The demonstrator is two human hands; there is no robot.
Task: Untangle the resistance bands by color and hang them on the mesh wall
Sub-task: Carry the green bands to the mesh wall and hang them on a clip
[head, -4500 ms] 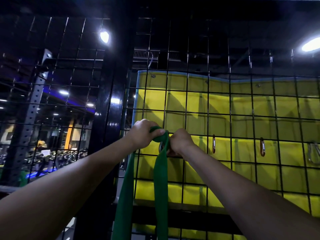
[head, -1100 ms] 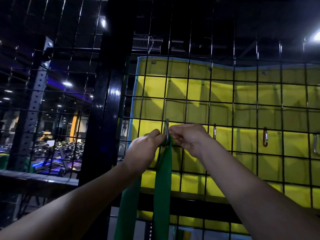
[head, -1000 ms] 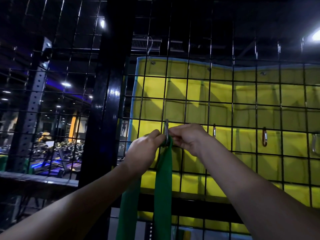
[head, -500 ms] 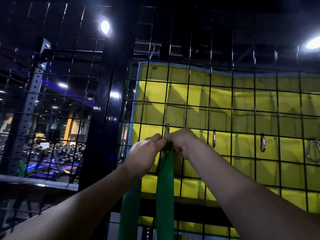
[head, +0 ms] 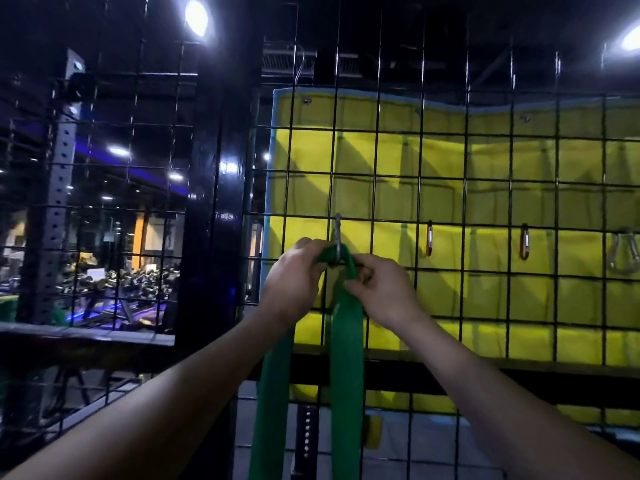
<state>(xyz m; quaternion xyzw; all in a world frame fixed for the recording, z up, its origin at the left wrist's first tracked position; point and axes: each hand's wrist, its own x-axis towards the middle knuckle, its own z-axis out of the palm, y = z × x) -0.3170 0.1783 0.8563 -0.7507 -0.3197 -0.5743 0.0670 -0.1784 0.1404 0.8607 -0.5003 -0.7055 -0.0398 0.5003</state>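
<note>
A wide green resistance band (head: 346,358) hangs in two strands down the black mesh wall (head: 464,188). Its top loop sits at a grey metal carabiner (head: 338,233) clipped to the mesh. My left hand (head: 294,285) grips the band's top from the left. My right hand (head: 384,289) pinches the band just under the carabiner from the right. Whether the loop is fully through the carabiner is hidden by my fingers.
Two red carabiners (head: 429,239) (head: 525,242) and a larger grey one (head: 625,252) hang on the mesh to the right. A yellow mat (head: 485,161) hangs behind the mesh. A thick black post (head: 214,202) stands at left, with gym racks beyond.
My hands have spread slightly apart and dropped a little below the carabiner, so more of the carabiner and the band's top loop shows. The view has shifted slightly.
</note>
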